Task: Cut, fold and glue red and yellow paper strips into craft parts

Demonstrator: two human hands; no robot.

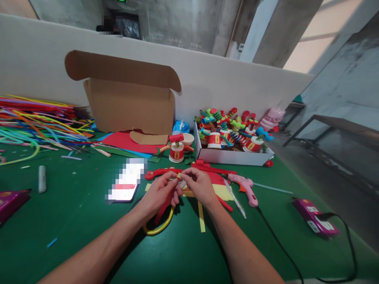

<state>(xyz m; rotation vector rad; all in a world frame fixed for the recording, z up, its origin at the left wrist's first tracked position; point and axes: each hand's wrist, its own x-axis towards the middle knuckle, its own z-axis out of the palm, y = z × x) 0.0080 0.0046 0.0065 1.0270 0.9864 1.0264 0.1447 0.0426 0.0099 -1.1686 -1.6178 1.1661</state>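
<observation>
Red strip (pixel 165 206) sits clamped in left hand (pixel 161 190) fingers, right hand (pixel 201 187) fingers pinching yellow scrap (pixel 179 176) at its tip; likely joining, next needs steady pressing.

Strip (pixel 164 208) between phone (pixel 127 182) and glue gun (pixel 245 185)

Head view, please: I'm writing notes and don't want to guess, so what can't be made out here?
In the head view:
Phone: screen content hidden by pixelation.
Yellow piece: partly covered by the left hand and right hand; full shape unclear.
Yellow loop: upper part behind the left hand.
Purple box: cut off by the left edge.
Red cups: label print too small.
</observation>
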